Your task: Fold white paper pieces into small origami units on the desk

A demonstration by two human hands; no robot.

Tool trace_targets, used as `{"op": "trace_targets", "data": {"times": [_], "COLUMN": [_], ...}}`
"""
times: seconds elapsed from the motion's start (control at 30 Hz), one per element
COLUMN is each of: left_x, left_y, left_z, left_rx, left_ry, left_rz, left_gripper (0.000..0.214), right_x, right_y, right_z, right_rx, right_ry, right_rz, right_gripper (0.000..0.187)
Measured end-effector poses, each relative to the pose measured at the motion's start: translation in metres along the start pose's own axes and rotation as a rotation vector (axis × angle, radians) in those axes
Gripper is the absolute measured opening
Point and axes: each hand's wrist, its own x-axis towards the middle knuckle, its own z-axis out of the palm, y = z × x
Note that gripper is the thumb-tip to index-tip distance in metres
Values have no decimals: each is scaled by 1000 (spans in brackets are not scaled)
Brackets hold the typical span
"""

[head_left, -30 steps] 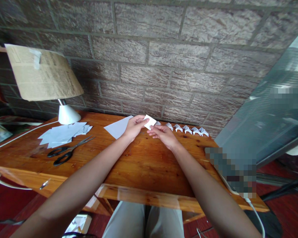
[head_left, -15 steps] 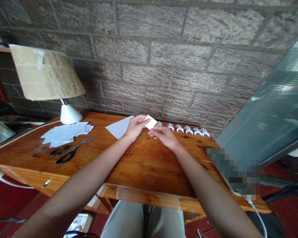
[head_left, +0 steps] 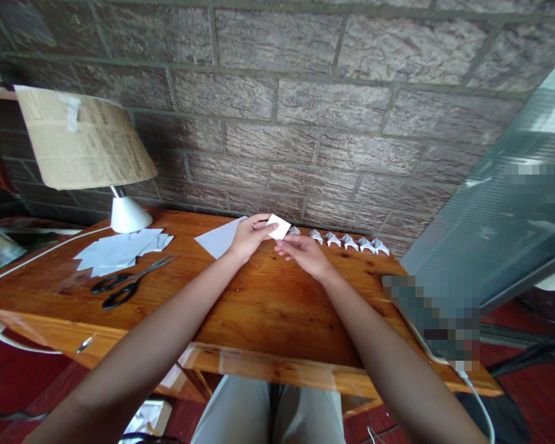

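Observation:
A small folded square of white paper is held above the back of the desk. My left hand pinches it from the left, thumb on its face. Just below its lower corner, my right hand has thumb and fingers pressed together at the paper's edge. Behind my right hand, a row of several small folded white paper pieces stands near the wall. Partly under my left hand lies a larger white paper sheet.
Black-handled scissors lie at the left, before a pile of cut white paper. A lamp with a newspaper-covered shade stands behind them. A blurred-out object with a white cable rests on the desk's right edge. A brick wall rises behind.
Both hands keep almost the same hold on the paper square. The whole view has shifted very slightly; nothing else has visibly moved.

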Motion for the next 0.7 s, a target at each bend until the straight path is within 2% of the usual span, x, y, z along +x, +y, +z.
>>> {"op": "trace_targets", "data": {"times": [0.17,0.3,0.43,0.57,0.7], "left_x": [-2,-2,-1,-1,-5], "left_y": [1,-2,-6,-10,-11], "left_z": [1,1,-2,-2,2], "left_rx": [45,58,76,132,226], "left_ry": [-37,-77,-81,-39,12], "left_rz": [12,1,-36,-29,12], "left_gripper": [48,45,42,50,50], "right_x": [0,2,6,9,9], "right_y": [-4,-1,6,14,18], "right_z": [-2,-4,-4,-7,-8], "right_rx": [149,134,10,-240,-351], "right_ry": [50,64,124,210,317], "right_rz": [79,79,45,-5,47], "right_gripper": [30,23,17,18,22]}}
